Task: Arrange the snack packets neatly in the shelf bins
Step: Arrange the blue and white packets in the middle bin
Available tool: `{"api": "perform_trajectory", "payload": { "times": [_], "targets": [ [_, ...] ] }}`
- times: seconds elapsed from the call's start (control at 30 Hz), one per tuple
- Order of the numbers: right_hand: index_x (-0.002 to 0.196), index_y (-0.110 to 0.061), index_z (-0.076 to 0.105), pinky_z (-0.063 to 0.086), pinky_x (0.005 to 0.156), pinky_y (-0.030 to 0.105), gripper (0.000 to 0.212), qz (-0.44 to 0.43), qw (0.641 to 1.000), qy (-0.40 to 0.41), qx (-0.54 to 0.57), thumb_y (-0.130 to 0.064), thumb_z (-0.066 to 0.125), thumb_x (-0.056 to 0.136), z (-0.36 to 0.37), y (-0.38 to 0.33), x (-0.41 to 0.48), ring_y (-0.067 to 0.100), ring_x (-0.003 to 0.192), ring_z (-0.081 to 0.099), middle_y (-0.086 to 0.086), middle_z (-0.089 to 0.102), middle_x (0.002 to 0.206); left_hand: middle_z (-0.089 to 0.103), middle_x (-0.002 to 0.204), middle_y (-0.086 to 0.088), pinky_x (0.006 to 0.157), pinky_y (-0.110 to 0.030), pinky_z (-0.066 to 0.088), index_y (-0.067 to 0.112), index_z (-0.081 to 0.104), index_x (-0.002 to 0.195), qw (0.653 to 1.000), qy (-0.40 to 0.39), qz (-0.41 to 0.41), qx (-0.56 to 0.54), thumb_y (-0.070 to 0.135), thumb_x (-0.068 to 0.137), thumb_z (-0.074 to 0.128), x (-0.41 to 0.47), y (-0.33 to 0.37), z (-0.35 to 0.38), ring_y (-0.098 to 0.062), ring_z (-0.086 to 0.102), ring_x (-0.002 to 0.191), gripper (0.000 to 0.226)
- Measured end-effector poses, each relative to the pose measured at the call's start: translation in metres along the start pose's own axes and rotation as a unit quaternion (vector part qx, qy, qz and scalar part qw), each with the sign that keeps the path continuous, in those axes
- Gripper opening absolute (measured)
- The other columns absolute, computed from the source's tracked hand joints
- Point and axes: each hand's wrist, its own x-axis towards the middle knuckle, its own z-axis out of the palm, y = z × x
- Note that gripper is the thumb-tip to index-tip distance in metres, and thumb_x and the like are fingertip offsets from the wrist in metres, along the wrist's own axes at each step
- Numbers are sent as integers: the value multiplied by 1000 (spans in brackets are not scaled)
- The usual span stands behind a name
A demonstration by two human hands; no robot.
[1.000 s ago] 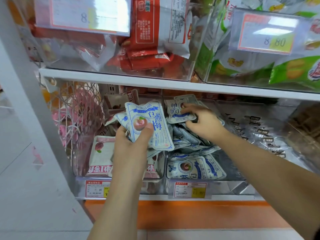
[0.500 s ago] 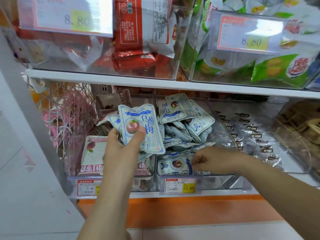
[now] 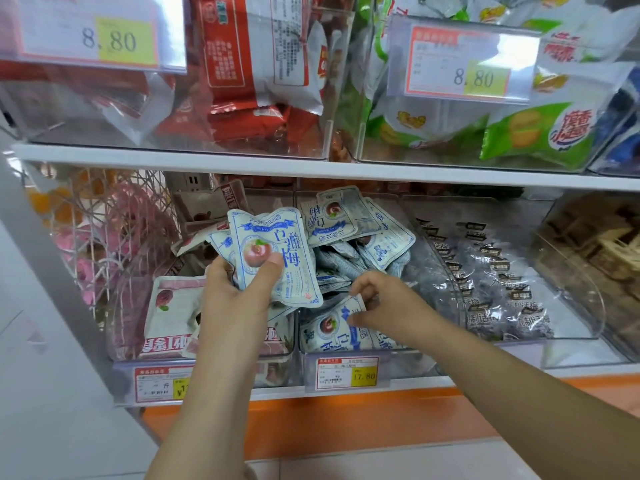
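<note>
My left hand (image 3: 239, 289) holds up a small stack of white-and-blue plum snack packets (image 3: 277, 254) in front of the lower shelf, thumb pressed on the front one. My right hand (image 3: 384, 306) pinches the top edge of another such packet (image 3: 337, 327) at the front of the clear middle bin (image 3: 401, 362). Several more of these packets (image 3: 346, 220) lie jumbled in that bin, some leaning against its back.
To the left a clear bin holds pink-and-white packets (image 3: 173, 313); to the right one holds dark wrapped sweets (image 3: 491, 282). A white shelf board (image 3: 311, 168) runs above, with bins of red (image 3: 256, 84) and green packets (image 3: 533, 133). A wire rack (image 3: 104, 230) stands at left.
My right hand drew back from the packets at the bin's rear to its front and pinched a packet there, lifting its edge. My left hand kept its stack raised.
</note>
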Motion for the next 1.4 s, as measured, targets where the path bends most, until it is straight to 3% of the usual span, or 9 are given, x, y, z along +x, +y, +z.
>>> {"api": "perform_trajectory", "payload": {
  "times": [0.17,0.4,0.6,0.7,0.77,0.87,0.97,1.17,1.4],
  "targets": [
    [108,-19,50,51,72,23,41,53,994,-50,76,-11,76,77,-2,6,-4,9,81,63,-4,63,92,68,102,16,73,-23,42,32,56,112,1000,8,5,8,41,85,65,1,0,1,-1,64,93,30],
    [70,-20,61,44,66,13,24,-22,992,-112,46,-1,72,79,-16,13,-10,5,64,56,-5,64,69,54,59,41,62,-12,31,42,41,79,1000,12,-9,0,36,88,63,-2,5,3,29,47,54,24],
    [76,-23,61,49,70,14,21,-28,985,-165,-47,-4,67,84,-22,7,-9,0,68,63,-6,67,77,58,68,35,62,-13,34,41,46,84,1000,12,-17,-11,35,87,64,-2,5,2,26,51,57,19],
    [83,-19,60,53,76,36,10,-71,980,-85,-165,-12,61,90,-29,-1,-10,20,80,65,1,70,84,64,84,27,64,-16,36,37,55,99,1000,11,-13,-13,36,86,65,0,4,0,22,56,64,16],
    [93,-22,62,48,76,26,10,-102,972,-55,-205,-14,56,93,-29,-12,-10,7,83,59,-13,63,90,63,85,26,63,-15,36,36,54,98,1000,13,-13,-9,36,87,64,1,2,-1,23,56,63,15],
    [100,-21,63,49,78,31,13,-121,955,-141,-233,-14,53,95,-17,-21,-4,8,84,59,-12,61,91,63,90,23,63,-14,36,36,53,98,1000,17,-14,-7,35,87,64,0,4,1,22,56,64,16],
    [98,-20,63,51,86,39,11,-102,962,-163,-193,-16,54,95,-5,-19,3,20,97,63,-4,65,102,67,95,19,65,-14,39,32,56,105,1000,22,-8,-8,34,87,65,0,3,1,18,59,69,21],
    [102,-32,64,47,75,11,25,-21,972,-234,-26,-37,40,99,-19,-16,-8,-7,83,61,-25,64,88,65,76,35,60,-8,40,37,54,96,1000,16,-12,-5,33,87,64,1,2,-2,23,56,63,13],
    [115,-11,63,54,62,21,26,78,982,-171,-28,-18,62,90,-41,2,-6,20,80,66,7,70,99,69,91,23,69,-20,39,33,57,104,1000,25,-13,-13,36,85,66,3,1,-6,18,60,72,21]
  ]
}}
